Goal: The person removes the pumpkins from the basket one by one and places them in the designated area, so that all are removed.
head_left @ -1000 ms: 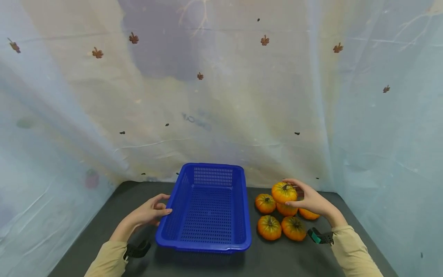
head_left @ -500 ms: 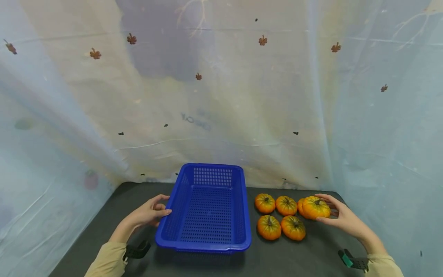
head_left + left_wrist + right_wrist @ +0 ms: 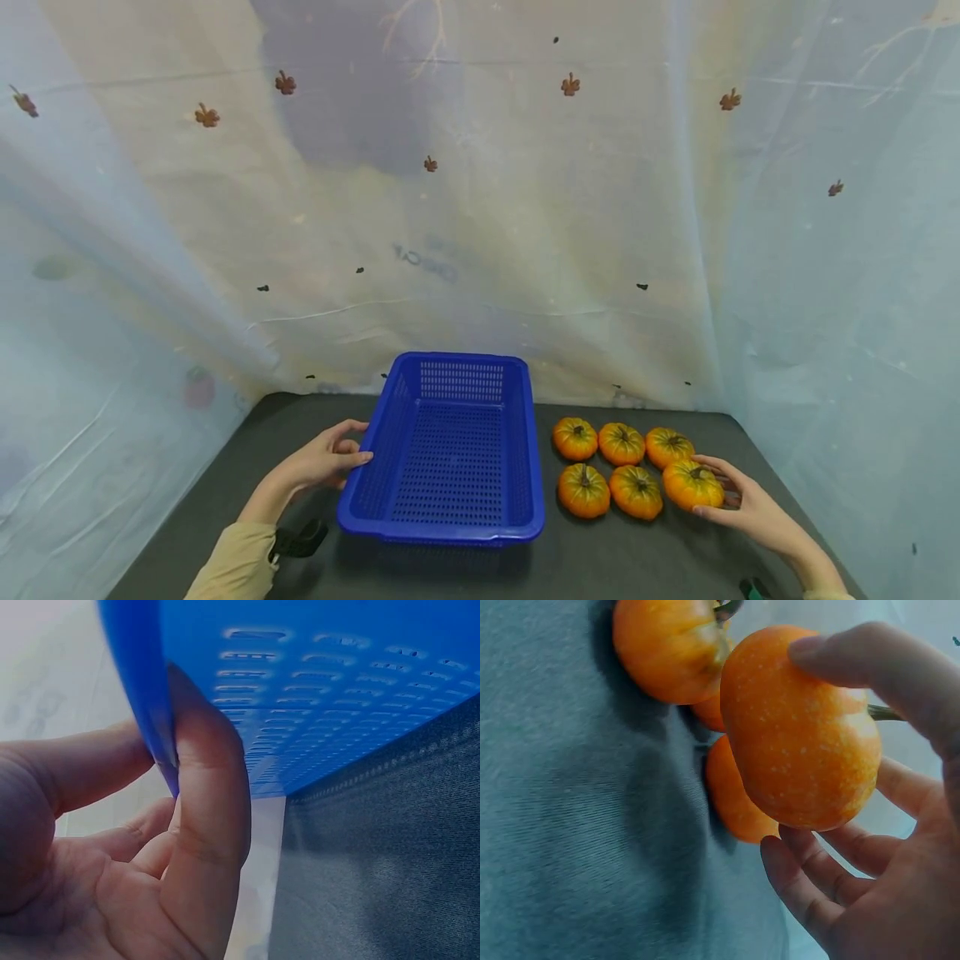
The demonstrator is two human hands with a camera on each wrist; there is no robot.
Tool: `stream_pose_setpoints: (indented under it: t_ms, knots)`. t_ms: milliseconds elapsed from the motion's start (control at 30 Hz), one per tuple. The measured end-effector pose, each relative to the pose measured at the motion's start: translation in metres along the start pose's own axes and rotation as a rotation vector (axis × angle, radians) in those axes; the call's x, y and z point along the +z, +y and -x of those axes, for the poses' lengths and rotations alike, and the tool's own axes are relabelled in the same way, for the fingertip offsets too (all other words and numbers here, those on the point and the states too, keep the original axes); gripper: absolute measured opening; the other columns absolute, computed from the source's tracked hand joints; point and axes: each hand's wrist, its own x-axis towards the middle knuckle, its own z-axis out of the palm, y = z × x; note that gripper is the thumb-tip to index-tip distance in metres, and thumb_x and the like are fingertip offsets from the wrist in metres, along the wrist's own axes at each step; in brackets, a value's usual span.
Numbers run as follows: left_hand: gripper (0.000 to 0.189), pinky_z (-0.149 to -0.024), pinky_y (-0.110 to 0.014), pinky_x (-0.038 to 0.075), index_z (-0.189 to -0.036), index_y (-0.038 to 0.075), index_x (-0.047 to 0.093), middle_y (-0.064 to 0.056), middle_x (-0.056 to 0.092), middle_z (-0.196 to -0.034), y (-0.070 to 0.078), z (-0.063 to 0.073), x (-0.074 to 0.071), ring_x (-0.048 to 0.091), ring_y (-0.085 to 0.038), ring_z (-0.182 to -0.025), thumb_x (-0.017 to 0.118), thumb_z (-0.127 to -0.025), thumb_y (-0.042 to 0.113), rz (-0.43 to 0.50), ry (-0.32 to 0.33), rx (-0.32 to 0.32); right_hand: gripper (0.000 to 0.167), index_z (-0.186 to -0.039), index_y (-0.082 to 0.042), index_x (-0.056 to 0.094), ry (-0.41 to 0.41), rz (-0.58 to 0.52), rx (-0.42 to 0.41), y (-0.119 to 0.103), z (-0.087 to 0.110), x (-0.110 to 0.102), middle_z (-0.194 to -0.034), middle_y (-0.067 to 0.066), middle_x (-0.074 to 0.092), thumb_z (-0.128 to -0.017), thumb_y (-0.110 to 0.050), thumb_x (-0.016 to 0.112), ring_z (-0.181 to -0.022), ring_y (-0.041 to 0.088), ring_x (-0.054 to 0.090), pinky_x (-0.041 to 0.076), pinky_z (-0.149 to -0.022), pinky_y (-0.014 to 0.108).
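Note:
A blue plastic basket with slotted walls and floor stands in the middle, nothing inside it. My left hand pinches its left rim; in the left wrist view the thumb lies on one side of the rim and the curled fingers on the other. At the right, my right hand grips a small orange pumpkin between thumb and fingers. In the right wrist view this pumpkin hangs over the dark cloth, its stem toward the palm. It is at the front right of the other pumpkins.
Several more pumpkins sit in two rows right of the basket, on a dark grey table cover. A pale plastic sheet with leaf prints hangs behind and at both sides.
My right hand has carried the pumpkin rightward, past the back row, then toward me to the front row's right end. The left hand and basket have stayed put.

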Motion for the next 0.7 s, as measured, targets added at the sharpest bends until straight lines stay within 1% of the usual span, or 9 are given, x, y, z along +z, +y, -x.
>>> stream_pose_setpoints:
  t_ms: [67, 133, 200, 300, 400, 567, 700]
  knots:
    - [0.066, -0.072, -0.049, 0.056, -0.144, -0.003, 0.02, -0.021, 0.062, -0.1, 0.0, -0.001, 0.0, 0.066, -0.034, -0.086, 0.06, -0.096, 0.017, 0.005, -0.002, 0.0, 0.066, -0.142, 0.001, 0.036, 0.002, -0.01, 0.011, 0.001, 0.0, 0.002, -0.138, 0.032, 0.036, -0.089, -0.019, 0.069, -0.11, 0.044, 0.052, 0.052, -0.078, 0.042]
    - [0.066, -0.072, -0.049, 0.056, -0.144, -0.003, 0.02, -0.021, 0.062, -0.1, 0.001, -0.001, 0.0, 0.066, -0.034, -0.086, 0.06, -0.096, 0.017, 0.004, -0.006, 0.005, 0.066, -0.142, 0.001, 0.036, 0.004, -0.014, 0.021, 0.002, 0.0, 0.003, -0.138, 0.033, 0.036, -0.089, -0.019, 0.069, -0.111, 0.048, 0.049, 0.052, -0.077, 0.044]
    - [0.066, -0.072, -0.048, 0.056, -0.144, -0.003, 0.02, -0.022, 0.062, -0.1, 0.002, -0.001, 0.0, 0.066, -0.034, -0.086, 0.06, -0.096, 0.018, 0.0, -0.002, 0.01, 0.066, -0.142, 0.001, 0.035, 0.004, -0.014, 0.028, 0.005, 0.001, 0.004, -0.138, 0.033, 0.035, -0.089, -0.019, 0.07, -0.112, 0.048, 0.048, 0.052, -0.077, 0.043]
    - [0.067, -0.071, -0.048, 0.056, -0.144, -0.004, 0.02, -0.021, 0.062, -0.1, 0.002, -0.001, 0.0, 0.066, -0.033, -0.085, 0.06, -0.096, 0.019, -0.013, 0.004, 0.023, 0.067, -0.142, 0.001, 0.035, 0.0, -0.016, 0.035, 0.01, 0.001, 0.006, -0.138, 0.032, 0.036, -0.088, -0.019, 0.07, -0.111, 0.044, 0.05, 0.052, -0.076, 0.038]
    - [0.068, -0.071, -0.047, 0.056, -0.144, -0.004, 0.02, -0.02, 0.062, -0.099, 0.001, 0.0, 0.001, 0.066, -0.033, -0.085, 0.061, -0.095, 0.019, -0.022, 0.015, 0.022, 0.069, -0.143, 0.002, 0.033, -0.022, -0.04, 0.049, 0.015, 0.003, 0.009, -0.139, 0.032, 0.034, -0.088, -0.018, 0.07, -0.11, 0.041, 0.051, 0.052, -0.076, 0.035]
    - [0.067, -0.072, -0.047, 0.056, -0.144, -0.003, 0.02, -0.019, 0.062, -0.098, -0.001, 0.0, 0.001, 0.066, -0.033, -0.086, 0.061, -0.095, 0.019, -0.014, 0.014, 0.009, 0.072, -0.144, 0.004, 0.03, -0.049, -0.091, 0.077, 0.023, 0.005, 0.014, -0.14, 0.035, 0.03, -0.088, -0.017, 0.07, -0.113, 0.049, 0.047, 0.053, -0.077, 0.038]
    - [0.066, -0.072, -0.048, 0.056, -0.144, -0.003, 0.02, -0.019, 0.062, -0.099, -0.001, 0.0, 0.001, 0.066, -0.034, -0.087, 0.06, -0.096, 0.018, -0.007, 0.011, 0.011, 0.073, -0.143, 0.004, 0.03, -0.029, -0.09, 0.081, 0.027, 0.005, 0.017, -0.139, 0.036, 0.031, -0.087, -0.017, 0.071, -0.113, 0.051, 0.045, 0.053, -0.078, 0.04]
